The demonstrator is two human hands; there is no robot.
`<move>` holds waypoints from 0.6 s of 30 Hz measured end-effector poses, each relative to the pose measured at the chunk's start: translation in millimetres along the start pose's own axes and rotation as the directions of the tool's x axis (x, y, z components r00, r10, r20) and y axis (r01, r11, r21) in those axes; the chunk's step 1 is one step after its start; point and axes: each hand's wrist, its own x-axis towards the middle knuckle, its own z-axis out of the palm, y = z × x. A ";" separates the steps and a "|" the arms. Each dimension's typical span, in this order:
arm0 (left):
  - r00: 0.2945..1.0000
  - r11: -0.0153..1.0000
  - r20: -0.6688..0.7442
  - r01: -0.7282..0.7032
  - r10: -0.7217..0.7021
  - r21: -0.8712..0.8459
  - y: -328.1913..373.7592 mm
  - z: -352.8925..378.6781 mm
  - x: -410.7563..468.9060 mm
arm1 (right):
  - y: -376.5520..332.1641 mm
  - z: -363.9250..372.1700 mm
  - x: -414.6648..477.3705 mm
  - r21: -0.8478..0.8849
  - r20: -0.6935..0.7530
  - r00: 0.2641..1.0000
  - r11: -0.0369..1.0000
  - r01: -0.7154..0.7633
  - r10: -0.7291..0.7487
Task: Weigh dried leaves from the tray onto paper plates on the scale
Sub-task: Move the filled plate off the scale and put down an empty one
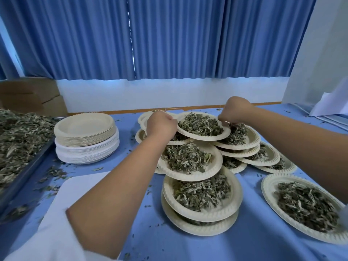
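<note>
Both my hands hold one paper plate (222, 135) heaped with dried leaves, at the far top of a pile of filled plates. My left hand (160, 125) grips its left rim and my right hand (236, 112) grips its right rim. Under it lie several overlapping filled plates, among them one in the middle (212, 170) and a near one (233, 208). A dark tray (28, 166) piled with loose dried leaves stands at the far left. A white flat surface (75, 187), perhaps the scale, lies under my left forearm; no display shows.
A tall stack of unused paper plates (84, 136) stands left of the pile. Another filled plate (271, 196) lies at the right front. Leaf crumbs litter the blue tablecloth (254, 242). Cardboard boxes (30, 95) stand at the back left, white sheets (331, 104) at the back right.
</note>
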 end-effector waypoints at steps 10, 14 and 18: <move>0.991 0.996 -0.107 -0.084 0.085 0.015 -12.3 -38.8 -3.5 | -106.1 28.3 -12.5 -0.010 -0.164 0.935 0.948 0.317 -0.315; 0.975 0.992 -0.190 -0.104 0.117 0.076 -42.3 -83.2 2.6 | -180.3 54.1 -19.1 -0.011 -0.135 0.876 0.885 0.466 -0.463; 0.970 0.949 -0.191 -0.090 0.152 0.301 -92.8 -142.8 21.2 | -246.1 78.9 -19.1 0.042 -0.045 0.790 0.789 0.612 -0.611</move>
